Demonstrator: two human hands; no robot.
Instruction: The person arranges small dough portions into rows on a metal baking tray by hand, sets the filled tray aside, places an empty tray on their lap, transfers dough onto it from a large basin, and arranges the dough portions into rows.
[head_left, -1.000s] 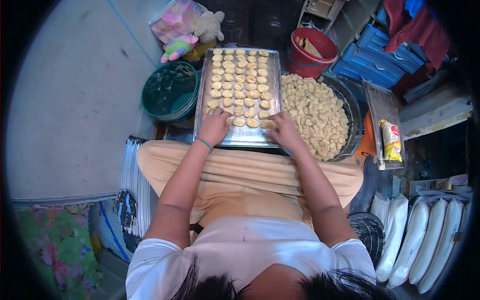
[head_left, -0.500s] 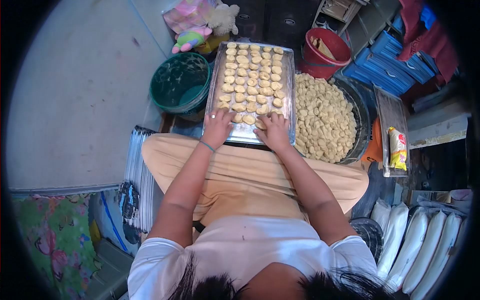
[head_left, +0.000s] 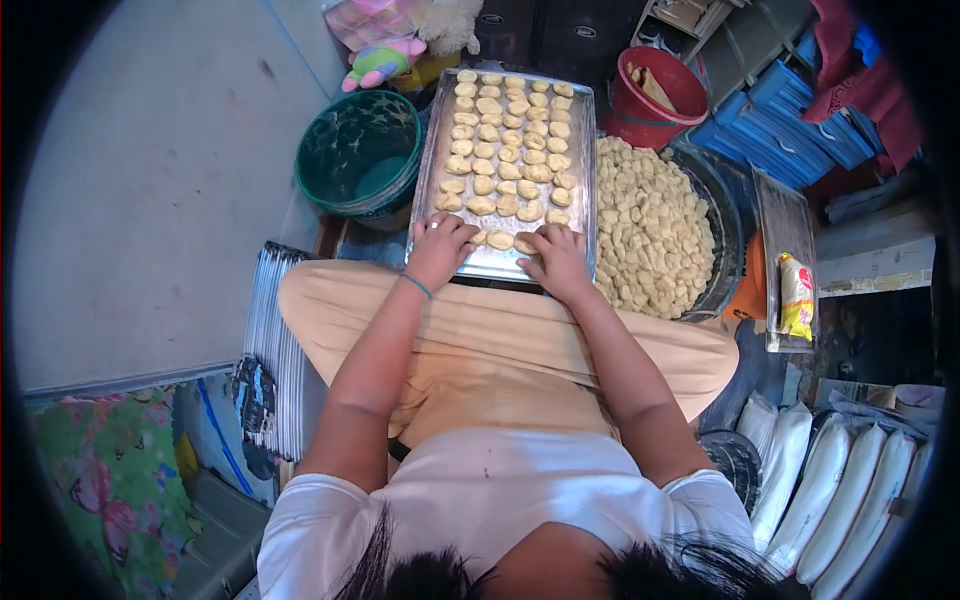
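A metal tray (head_left: pixel 490 262) lies in front of my crossed legs, with rows of flattened dough pieces (head_left: pixel 509 154) on it. At its near left corner, my left hand (head_left: pixel 441 248) rests over the tray, fingertips at the left end of the nearest row. My right hand (head_left: pixel 556 258) is over the near right part, its fingers touching a dough piece (head_left: pixel 524 245) in that same row. Both hands have their fingers spread a little, palms down. Beside the tray on the right, a large dark basin (head_left: pixel 728 236) holds a heap of dough pieces (head_left: pixel 652 228).
A green bucket (head_left: pixel 360 150) stands left of the tray, a red bucket (head_left: pixel 655 97) behind the heap. To the right are another tray (head_left: pixel 783 215) with a yellow packet (head_left: pixel 796 297), and long white bags (head_left: pixel 818 490). Stacked trays (head_left: pixel 275 350) stand by my left knee.
The view has shifted, so the tray sits further right and higher. My hands have moved along the nearest row, and its dough pieces now sit closer together between them.
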